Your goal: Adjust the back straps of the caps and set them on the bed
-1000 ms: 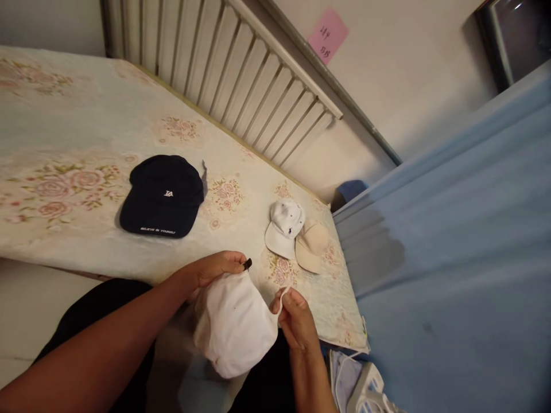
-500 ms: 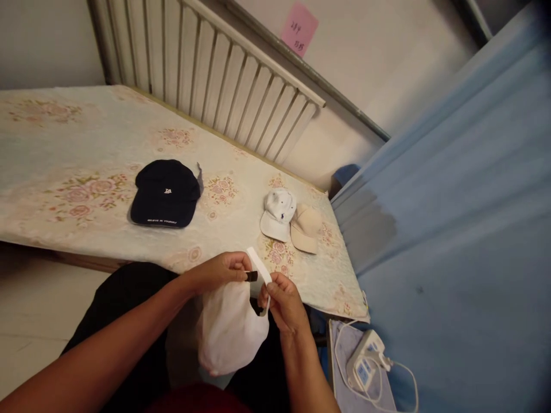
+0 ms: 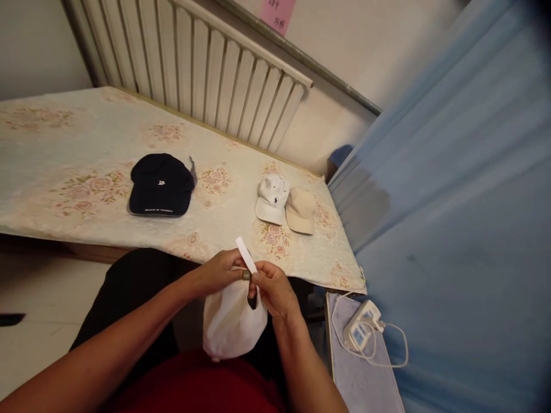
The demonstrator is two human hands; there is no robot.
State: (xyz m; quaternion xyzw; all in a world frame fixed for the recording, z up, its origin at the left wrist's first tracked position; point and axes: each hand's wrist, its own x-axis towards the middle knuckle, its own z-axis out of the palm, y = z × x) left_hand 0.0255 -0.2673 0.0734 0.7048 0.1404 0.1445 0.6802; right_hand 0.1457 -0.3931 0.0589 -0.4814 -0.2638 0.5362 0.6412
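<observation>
A pale white cap (image 3: 232, 324) hangs crown-down over my lap, its back opening toward the bed. My left hand (image 3: 221, 269) is closed on the edge of the opening, beside a small metal buckle (image 3: 247, 275). Between thumb and fingers, my right hand (image 3: 273, 287) pinches the cap's white strap (image 3: 246, 255), whose free end sticks up past the buckle. Both hands nearly meet at the buckle; whether the strap passes through it I cannot tell. On the bed lie a black cap (image 3: 161, 186), a white cap (image 3: 272, 198) and a beige cap (image 3: 301, 211).
The bed (image 3: 228, 223) has a floral cover. Behind it stands a white radiator (image 3: 206, 69). A blue curtain (image 3: 443, 201) hangs on the right. A power strip (image 3: 361, 327) with a looped white cable rests on a small table (image 3: 357, 384) at the lower right.
My two hands have come closer together, bringing the strap up against the buckle. The view has shifted, so the bed and caps appear a little higher and further left.
</observation>
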